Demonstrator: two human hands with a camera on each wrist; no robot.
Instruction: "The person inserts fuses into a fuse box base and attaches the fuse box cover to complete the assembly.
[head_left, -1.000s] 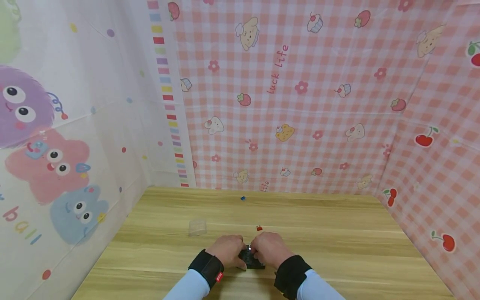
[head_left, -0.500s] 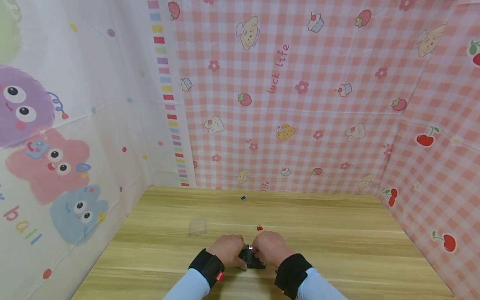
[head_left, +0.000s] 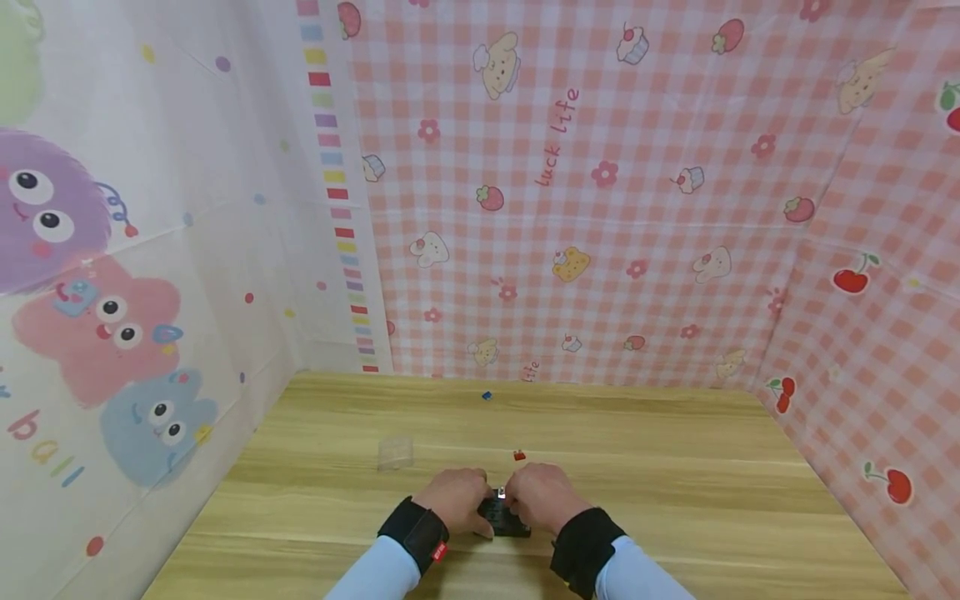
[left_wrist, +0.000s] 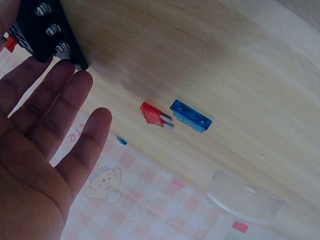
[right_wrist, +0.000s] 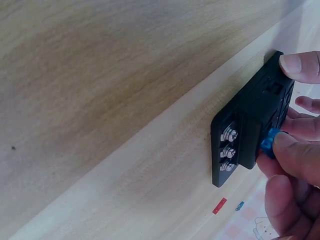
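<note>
Left fingers (left_wrist: 65, 107) hold the block (right_wrist: 252, 107) steady, thumb on one edge, tips on another; right fingers (right_wrist: 300, 156) pinch a blue fuse (right_wrist: 268, 141) right at its face, can't tell if seated. Block is near the front middle of the desk (head_left: 675, 483), between my hands, three screws (right_wrist: 229, 142) in a row along one end. Red fuse (left_wrist: 152, 115) and second blue fuse (left_wrist: 191, 116) lie side by side off my left fingertips. Another red fuse (head_left: 519, 456) sits just beyond the block; blue bit (head_left: 487, 396) farther back, near the cloth (head_left: 645, 300). Clear cover (head_left: 395, 454) lies beyond my left hand, off to the left.
</note>
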